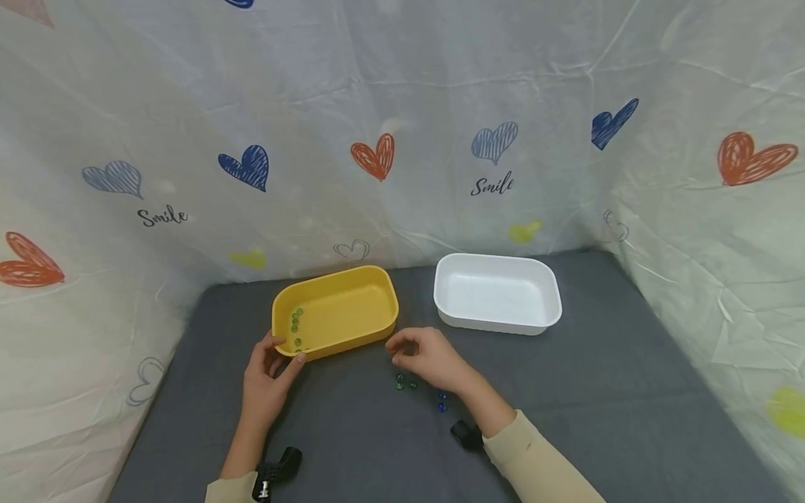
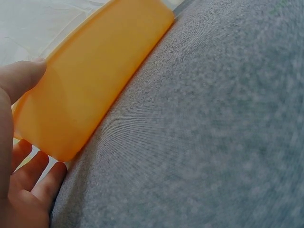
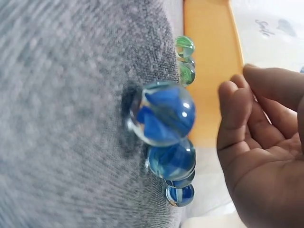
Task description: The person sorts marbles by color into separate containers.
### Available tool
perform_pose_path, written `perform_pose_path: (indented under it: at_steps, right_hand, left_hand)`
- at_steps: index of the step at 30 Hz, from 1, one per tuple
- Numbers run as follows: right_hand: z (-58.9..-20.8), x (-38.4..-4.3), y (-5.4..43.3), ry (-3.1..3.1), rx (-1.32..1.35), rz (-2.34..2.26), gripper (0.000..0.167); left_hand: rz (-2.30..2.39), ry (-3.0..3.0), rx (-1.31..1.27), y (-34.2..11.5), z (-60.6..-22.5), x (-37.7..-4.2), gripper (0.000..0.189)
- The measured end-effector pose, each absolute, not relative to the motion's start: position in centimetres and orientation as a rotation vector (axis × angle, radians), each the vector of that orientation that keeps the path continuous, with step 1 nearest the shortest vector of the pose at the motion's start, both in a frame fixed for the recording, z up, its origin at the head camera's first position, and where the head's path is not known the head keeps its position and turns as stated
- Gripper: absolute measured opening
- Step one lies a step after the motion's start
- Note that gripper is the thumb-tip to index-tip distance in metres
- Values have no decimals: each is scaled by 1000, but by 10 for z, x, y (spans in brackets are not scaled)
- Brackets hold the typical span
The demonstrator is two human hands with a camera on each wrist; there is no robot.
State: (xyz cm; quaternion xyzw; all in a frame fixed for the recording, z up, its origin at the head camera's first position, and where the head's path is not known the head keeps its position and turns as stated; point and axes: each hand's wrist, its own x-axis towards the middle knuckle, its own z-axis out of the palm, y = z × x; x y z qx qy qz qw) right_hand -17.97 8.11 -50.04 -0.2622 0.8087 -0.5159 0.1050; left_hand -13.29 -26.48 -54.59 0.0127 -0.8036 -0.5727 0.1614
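Observation:
My left hand [image 1: 264,391] grips the near left corner of a yellow tub [image 1: 339,342]. In the left wrist view its thumb lies at the rim, and the other fingers reach round the tub's end [image 2: 95,85]. Several green marbles [image 1: 295,323] lie inside along the tub's left end. My right hand [image 1: 434,358] hovers just right of the tub's near side, fingers loosely bent, nothing visible between them. Below it on the cloth are green marbles [image 1: 399,381] and blue marbles [image 1: 442,402]. The right wrist view shows several blue marbles [image 3: 166,114] close up, some overlapping.
A white tub [image 1: 497,290] with nothing visible inside stands at the back right. Grey cloth [image 1: 377,447] covers the table. A pale curtain [image 1: 428,91] with printed hearts hangs behind and at both sides.

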Motion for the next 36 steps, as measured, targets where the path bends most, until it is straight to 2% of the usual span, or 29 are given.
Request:
perform_pose_path:
  at_steps: [36]
  right_hand:
    - [-510,-177,85,2321,-827,-1296,31]
  left_hand:
    - [-1619,-2304,31,-265,-546,-134,51]
